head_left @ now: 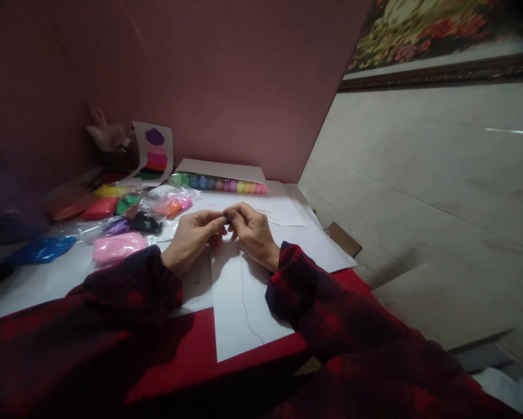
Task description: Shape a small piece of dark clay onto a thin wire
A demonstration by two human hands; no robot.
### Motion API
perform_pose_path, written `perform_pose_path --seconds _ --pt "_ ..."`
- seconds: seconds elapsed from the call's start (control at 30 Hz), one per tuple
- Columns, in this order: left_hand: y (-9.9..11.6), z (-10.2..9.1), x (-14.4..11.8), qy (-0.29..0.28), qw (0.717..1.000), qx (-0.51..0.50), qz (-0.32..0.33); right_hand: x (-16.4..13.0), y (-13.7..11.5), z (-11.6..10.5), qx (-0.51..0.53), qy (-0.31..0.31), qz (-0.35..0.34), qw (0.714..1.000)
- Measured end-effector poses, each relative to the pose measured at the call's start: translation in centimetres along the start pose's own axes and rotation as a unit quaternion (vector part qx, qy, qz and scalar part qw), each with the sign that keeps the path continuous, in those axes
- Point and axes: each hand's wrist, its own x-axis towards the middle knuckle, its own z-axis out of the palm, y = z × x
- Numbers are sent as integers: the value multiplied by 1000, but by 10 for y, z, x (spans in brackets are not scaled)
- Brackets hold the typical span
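We see a small dark clay lump, pinched between our fingertips, held just above the white paper, mostly hidden, shape unclear

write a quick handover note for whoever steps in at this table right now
Left hand and right hand: fingers of both pinch one small dark lump of clay between them, above the white paper sheet.
Things: pink clay packet, blue packet and red packet lie to the left; a long box of coloured clay pieces sits behind the hands.
Done: the lump is out and in hand.
Left: its shape is too small to judge.
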Motion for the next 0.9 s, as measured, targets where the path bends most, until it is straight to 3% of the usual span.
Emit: perform_pose_path --seconds 0.2,0.67,0.9 --pt "1 -1 0 18 999 20 27 0 3 2 11 -4 -18 1000" --pt "1 0 0 28 999 18 24 0 -2 2 -11 1 2 1000" --pt "1 1 2 63 997 4 33 0 -3 2 -21 2 -7 1000"
